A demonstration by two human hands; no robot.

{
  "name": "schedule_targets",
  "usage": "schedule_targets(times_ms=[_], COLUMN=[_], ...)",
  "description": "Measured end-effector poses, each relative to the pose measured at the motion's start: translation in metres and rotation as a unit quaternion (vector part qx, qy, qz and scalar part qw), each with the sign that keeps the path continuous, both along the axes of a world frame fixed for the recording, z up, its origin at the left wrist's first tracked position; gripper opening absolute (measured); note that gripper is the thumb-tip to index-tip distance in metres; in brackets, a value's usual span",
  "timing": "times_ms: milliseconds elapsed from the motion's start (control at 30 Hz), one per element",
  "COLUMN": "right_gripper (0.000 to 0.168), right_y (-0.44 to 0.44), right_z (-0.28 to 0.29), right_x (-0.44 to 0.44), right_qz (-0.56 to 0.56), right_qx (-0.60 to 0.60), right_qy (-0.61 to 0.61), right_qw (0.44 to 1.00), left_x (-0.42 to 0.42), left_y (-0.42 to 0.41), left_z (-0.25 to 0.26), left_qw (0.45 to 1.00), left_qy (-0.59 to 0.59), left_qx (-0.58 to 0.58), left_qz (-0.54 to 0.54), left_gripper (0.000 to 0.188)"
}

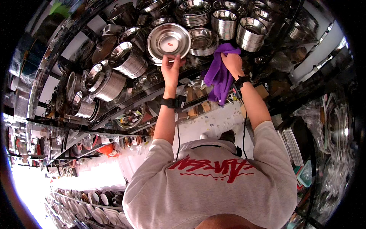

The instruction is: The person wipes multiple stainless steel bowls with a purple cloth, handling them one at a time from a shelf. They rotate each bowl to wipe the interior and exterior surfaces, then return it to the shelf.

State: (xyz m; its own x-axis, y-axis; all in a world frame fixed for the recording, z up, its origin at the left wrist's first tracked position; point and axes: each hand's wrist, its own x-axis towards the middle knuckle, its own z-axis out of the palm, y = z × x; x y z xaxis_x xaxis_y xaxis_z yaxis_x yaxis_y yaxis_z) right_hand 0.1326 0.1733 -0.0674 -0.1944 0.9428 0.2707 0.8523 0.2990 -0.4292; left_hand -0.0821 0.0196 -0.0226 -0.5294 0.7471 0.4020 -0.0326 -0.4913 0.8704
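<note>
My left hand grips the near rim of a shiny steel bowl that has a small red label at its centre. The bowl lies over other steel ware whose edge shows just below it; whether it rests there or is raised, I cannot tell. A purple cloth is bunched in my right hand and hangs down past the shelf's front edge. Between the two hands, a low stack of steel bowls stands on the shelf. A taller bowl stack is just beyond my right hand.
Nested steel bowls and a plastic-wrapped stack line the shelf to the left. Below, a lower shelf holds small cardboard boxes. Stacked trays stand by my right elbow. Black cables hang from both wrist straps.
</note>
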Motion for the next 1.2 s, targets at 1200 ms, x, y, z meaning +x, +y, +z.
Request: schedule_targets(times_ms=[1200], right_gripper=[0.037], right_y=[0.011], right_z=[0.004], right_x=[0.057], right_qz=[0.035], right_qx=[-0.224], right_qy=[0.685], right_qw=[0.693], left_x=[-0.001], left_y=[0.022], left_z=[-0.051], left_qw=[0.956], left_qy=[-0.106], left_qx=[-0.128], left_qz=[-0.242], left_gripper=[0.050])
